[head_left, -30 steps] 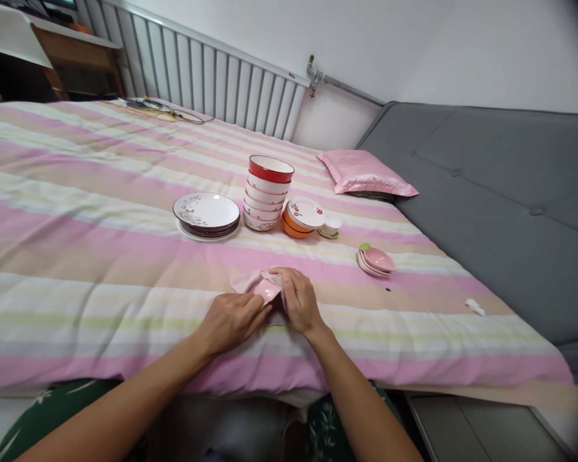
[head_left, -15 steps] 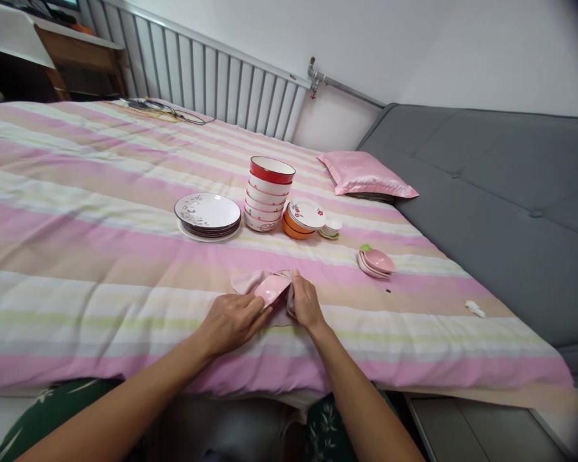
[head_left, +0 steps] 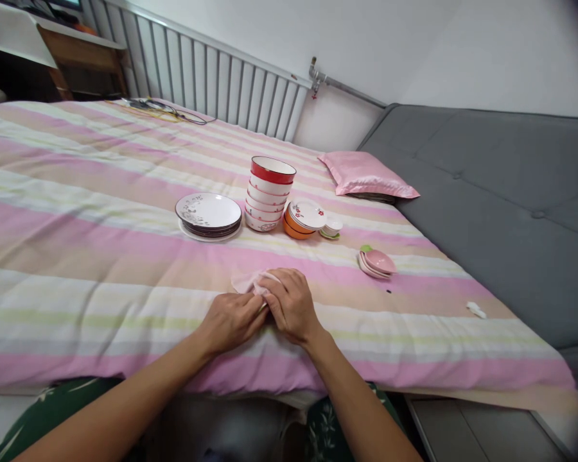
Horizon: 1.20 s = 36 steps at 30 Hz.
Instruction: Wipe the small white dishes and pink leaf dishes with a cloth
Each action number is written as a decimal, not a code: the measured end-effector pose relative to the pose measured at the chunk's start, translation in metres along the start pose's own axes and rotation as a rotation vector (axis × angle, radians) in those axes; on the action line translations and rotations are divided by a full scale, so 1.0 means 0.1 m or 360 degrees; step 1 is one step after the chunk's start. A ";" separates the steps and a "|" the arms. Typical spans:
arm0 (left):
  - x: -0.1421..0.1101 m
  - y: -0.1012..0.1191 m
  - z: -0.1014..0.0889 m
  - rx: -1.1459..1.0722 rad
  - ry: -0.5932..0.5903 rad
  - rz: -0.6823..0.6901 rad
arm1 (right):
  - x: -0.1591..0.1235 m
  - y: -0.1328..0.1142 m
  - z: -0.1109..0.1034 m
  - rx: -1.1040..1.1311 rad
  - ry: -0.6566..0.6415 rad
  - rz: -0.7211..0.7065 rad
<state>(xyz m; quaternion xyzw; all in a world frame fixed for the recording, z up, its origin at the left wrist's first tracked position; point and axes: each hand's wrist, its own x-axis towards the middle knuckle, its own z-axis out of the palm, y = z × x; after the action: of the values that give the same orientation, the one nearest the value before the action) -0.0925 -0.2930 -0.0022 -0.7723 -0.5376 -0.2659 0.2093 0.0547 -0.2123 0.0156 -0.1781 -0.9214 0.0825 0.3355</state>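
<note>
My left hand (head_left: 234, 321) is closed at the near end of a small pink dish, which is now almost wholly hidden by my fingers and a cloth. My right hand (head_left: 291, 305) is wrapped over the dish from the right, its fingers closed on the thin pale pink cloth (head_left: 246, 282). Both hands meet just above the bedspread near the bed's front edge. To the right lies a small stack of pink dishes (head_left: 379, 262) with a green leaf-shaped tab.
Beyond my hands stand a stack of plates (head_left: 209, 212), a tall stack of bowls (head_left: 270, 186), orange bowls (head_left: 297, 228) under flowered white dishes, and small white dishes (head_left: 333, 226). A pink pillow (head_left: 368, 174), cables (head_left: 173, 112) and crumpled white tissue (head_left: 476, 310) lie farther off.
My right hand has moved left and folded over the pink dish with the cloth, covering the dish's surface that showed before. My left hand has stayed in place.
</note>
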 end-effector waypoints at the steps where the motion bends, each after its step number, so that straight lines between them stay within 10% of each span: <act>1: 0.00 0.00 0.00 -0.0004 -0.0011 -0.0001 | 0.00 -0.01 0.00 -0.0016 -0.0009 -0.0027; 8: -0.01 0.00 -0.01 -0.0025 0.0003 -0.0007 | 0.01 -0.03 -0.01 0.0065 0.0002 0.0077; 26: 0.01 0.01 -0.04 0.0023 -0.0009 0.0023 | -0.04 0.27 0.20 0.0953 0.0168 0.1169; 36: 0.01 -0.03 -0.12 -0.0171 0.0068 -0.0300 | -0.03 0.04 0.13 0.0935 0.0197 0.0808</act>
<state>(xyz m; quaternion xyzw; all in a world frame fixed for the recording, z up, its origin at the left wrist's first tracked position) -0.0971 -0.2985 0.0077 -0.7225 -0.5883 -0.3293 0.1530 0.0496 -0.2106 0.0030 -0.3013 -0.7633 0.4120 0.3960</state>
